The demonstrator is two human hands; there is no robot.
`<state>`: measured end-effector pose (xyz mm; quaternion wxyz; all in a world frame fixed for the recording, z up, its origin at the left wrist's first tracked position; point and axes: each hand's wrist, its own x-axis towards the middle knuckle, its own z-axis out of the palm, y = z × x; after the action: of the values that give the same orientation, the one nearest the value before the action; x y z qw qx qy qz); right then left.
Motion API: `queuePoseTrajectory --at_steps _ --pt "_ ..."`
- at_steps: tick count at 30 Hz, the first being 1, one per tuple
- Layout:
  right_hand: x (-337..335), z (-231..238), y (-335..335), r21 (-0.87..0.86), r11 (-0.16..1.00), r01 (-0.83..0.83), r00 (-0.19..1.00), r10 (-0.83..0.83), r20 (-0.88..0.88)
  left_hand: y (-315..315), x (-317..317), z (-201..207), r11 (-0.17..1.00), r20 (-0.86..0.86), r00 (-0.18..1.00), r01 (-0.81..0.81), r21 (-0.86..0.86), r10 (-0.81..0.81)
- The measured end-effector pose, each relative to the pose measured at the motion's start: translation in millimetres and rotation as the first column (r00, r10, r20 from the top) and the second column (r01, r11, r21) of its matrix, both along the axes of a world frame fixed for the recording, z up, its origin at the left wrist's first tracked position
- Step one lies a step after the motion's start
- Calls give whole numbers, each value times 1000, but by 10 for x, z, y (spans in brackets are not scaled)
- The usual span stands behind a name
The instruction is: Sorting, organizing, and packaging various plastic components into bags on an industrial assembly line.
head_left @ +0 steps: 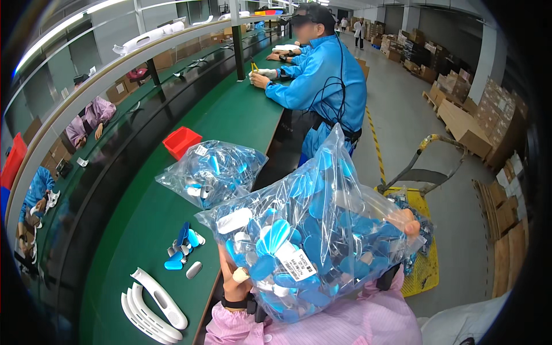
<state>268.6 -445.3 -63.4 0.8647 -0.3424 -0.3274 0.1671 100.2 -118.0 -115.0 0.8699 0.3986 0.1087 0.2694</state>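
A large clear plastic bag point(316, 241) full of blue and silver-white oval pieces is held up in front of me, over my lap. A white printed label sticks to its front. My left hand point(233, 280) grips the bag's lower left side, a pale cover on one fingertip. At the bag's right side, my right hand point(407, 223) is closed on the plastic, partly hidden by it. Behind it, a second clear bag point(215, 172) of similar pieces lies on the green work surface point(132, 230). Loose blue and silver ovals point(183, 247) lie to the left.
Curved white plastic parts point(152, 305) lie at the near left. A red bin point(181, 142) stands behind the second bag. A co-worker in blue point(328, 75) works farther along the bench. A yellow cart point(422, 276) stands at my right, with stacked cartons point(489, 115) beyond.
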Motion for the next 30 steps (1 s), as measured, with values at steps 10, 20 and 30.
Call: queuePoseTrajectory --at_steps 10,20,30 --pt "-175 -51 94 83 996 9 1000 -8 -18 107 100 -182 982 7 982 188 13 -188" --pt "-805 565 -97 -419 766 488 785 -595 -173 -470 834 -1177 605 -33 619 753 -258 -785" --pt "-907 -356 -671 -766 430 478 564 -819 -108 -348 862 -2013 674 -340 585 678 -292 -736"
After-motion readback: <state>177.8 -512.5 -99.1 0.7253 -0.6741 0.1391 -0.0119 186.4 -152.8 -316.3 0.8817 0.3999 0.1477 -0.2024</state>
